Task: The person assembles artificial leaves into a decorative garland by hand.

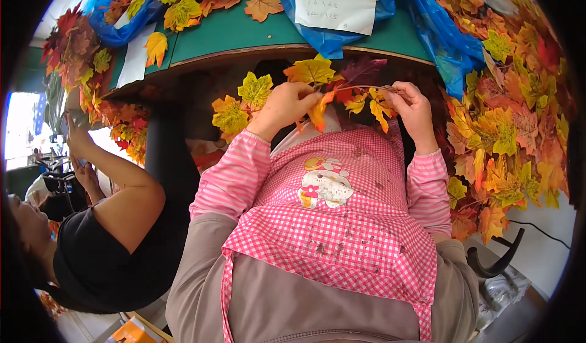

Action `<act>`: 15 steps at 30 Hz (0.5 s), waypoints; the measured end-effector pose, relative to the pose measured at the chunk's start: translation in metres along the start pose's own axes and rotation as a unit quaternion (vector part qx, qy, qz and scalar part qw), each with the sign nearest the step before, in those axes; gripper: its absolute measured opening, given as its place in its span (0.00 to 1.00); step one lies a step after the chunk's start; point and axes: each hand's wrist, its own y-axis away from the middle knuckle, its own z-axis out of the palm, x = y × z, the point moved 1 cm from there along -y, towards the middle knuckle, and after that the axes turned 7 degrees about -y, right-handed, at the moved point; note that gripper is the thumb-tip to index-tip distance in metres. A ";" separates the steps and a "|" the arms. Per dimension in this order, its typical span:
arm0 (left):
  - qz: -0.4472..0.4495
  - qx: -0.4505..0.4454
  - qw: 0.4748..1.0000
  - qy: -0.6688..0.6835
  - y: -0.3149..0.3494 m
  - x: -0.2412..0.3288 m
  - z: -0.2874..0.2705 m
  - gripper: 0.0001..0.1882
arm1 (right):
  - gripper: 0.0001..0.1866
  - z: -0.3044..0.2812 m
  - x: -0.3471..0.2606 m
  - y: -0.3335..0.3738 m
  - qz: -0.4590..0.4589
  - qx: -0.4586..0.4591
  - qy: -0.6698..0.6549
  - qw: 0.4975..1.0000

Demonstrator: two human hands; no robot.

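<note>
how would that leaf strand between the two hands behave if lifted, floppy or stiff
The leaf strand would probably sag, since its stem looks thin. Likely light for its size, too: its leaves look like thin sheets.

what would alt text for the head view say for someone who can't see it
A person's left hand and right hand hold a thin-stemmed strand of autumn leaves just beyond their pink checked apron. Ahead is a green table with blue plastic and white paper; more leaves heap at right, and a co-worker in black is at left.
</note>
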 end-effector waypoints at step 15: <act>-0.008 0.054 0.991 0.121 0.011 -0.008 0.006 0.13 | 0.09 -0.001 -0.020 -0.004 0.086 -0.080 -0.104 0.988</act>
